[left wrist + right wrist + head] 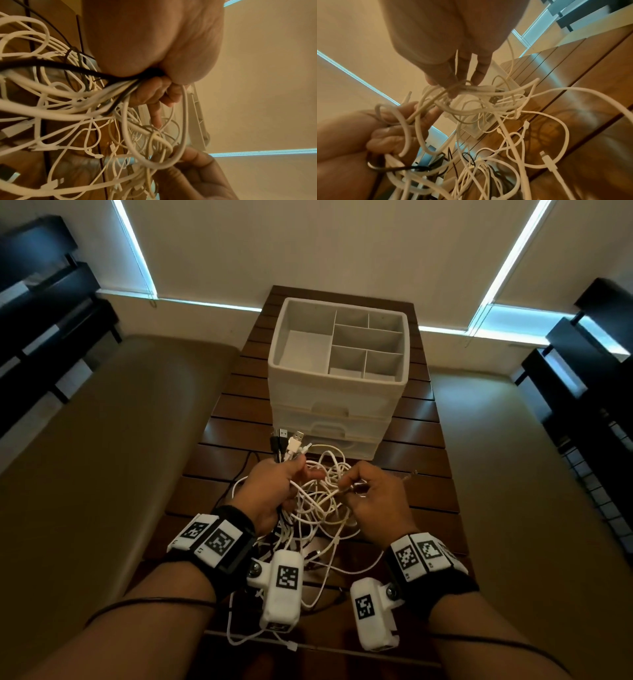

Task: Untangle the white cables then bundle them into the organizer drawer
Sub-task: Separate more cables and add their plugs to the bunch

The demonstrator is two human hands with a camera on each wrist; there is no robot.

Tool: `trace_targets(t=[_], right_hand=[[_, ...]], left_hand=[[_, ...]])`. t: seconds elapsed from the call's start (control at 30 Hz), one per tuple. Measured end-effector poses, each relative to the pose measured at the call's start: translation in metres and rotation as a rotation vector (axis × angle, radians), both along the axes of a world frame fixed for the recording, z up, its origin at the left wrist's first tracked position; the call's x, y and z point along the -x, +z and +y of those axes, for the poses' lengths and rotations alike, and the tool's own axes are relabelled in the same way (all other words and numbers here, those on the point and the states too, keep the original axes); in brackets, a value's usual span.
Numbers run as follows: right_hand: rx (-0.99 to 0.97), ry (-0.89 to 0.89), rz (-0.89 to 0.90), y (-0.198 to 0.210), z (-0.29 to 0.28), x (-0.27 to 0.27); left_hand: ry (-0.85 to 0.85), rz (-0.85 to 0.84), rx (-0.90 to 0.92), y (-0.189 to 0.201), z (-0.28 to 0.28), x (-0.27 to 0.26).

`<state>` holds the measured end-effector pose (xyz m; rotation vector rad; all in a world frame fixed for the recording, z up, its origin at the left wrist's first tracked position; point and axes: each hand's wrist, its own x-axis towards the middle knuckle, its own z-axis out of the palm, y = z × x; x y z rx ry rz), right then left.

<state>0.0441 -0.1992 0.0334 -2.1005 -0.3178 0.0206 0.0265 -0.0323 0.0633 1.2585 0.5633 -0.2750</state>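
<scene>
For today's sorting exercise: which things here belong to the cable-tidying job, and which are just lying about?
Job:
white cables
organizer drawer
left hand
right hand

Lying about:
black cables
wooden table
sofa

A dim room is shown, lit by cold blue strips at the blind edges. Glare is caught on the wooden table. Straight lines are bent near the frame edges. Nearby cables are blurred in the warm-tinted wrist views.
</scene>
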Motion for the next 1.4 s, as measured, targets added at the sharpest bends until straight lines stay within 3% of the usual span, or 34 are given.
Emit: trace_targets(t=[0.2, 0.3, 0.5, 0.67, 0.73, 0.87, 1.0, 1.07, 1.17, 1.23, 1.3, 1.4], right_hand=[[-0.234, 0.015, 0.318, 0.009, -0.004, -0.006], [-0.207, 0.069, 0.308, 0.011, -0.003, -0.007], [-0.342, -0.039, 0.361, 0.011, -0.007, -0.013], [-0.030, -0.235, 0.155, 0.012, -0.004, -0.016], [-0.013, -0.283, 0.201, 0.010, -0.004, -0.017], [-0.660, -0.314, 0.673, 0.011, -0.006, -0.017], [-0.874, -0.161, 0.832, 0.006, -0.012, -0.014], [-0.785, -0.089, 0.856, 0.006, -0.011, -0.015], [-0.008, 0.069, 0.561, 0.009, -0.010, -0.019], [0.307, 0.129, 0.401, 0.010, -0.006, -0.021], [0.221, 0.022, 0.418, 0.004, -0.007, -0.027], [-0.204, -0.250, 0.613, -0.001, -0.010, -0.032]], left_hand=[[0.046, 0.003, 0.095, 0.001, -0.003, 0.000], [0.037, -0.001, 0.078, 0.001, -0.003, 0.000], [0.068, -0.014, 0.050, 0.000, -0.001, -0.004], [0.098, -0.011, 0.039, 0.001, -0.001, -0.003], [0.099, 0.005, 0.020, 0.000, 0.000, -0.002], [0.105, 0.036, -0.016, -0.001, 0.004, 0.001], [0.127, 0.037, 0.011, 0.001, 0.004, -0.002], [0.115, 0.008, 0.013, 0.002, 0.004, -0.002], [0.022, -0.048, -0.024, 0.006, 0.000, 0.001], [-0.023, -0.068, -0.046, 0.007, -0.003, 0.004], [-0.011, -0.069, -0.066, 0.005, 0.000, 0.004], [0.050, -0.055, -0.061, 0.001, 0.010, 0.004]])
